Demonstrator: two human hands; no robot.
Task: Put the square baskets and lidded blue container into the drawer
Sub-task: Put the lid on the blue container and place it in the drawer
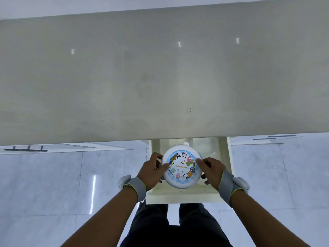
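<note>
The lidded blue container (pixel 181 166) is round, with a pale lid bearing a ring of colourful cartoon figures. It is inside the open white drawer (pixel 226 157), which sticks out below the countertop edge. My left hand (pixel 153 169) grips the container's left side and my right hand (pixel 211 169) grips its right side, thumbs resting on the lid. Whether it rests on the drawer floor I cannot tell. A pale translucent object (pixel 204 147), possibly a basket, lies at the back right of the drawer, partly hidden under the counter.
A wide beige countertop (pixel 160 77) fills the upper half of the view. Glossy white floor tiles (pixel 62 184) lie on both sides of the drawer. My legs in dark trousers (pixel 169 225) stand right before the drawer front. A dark handle (pixel 26 149) shows at left.
</note>
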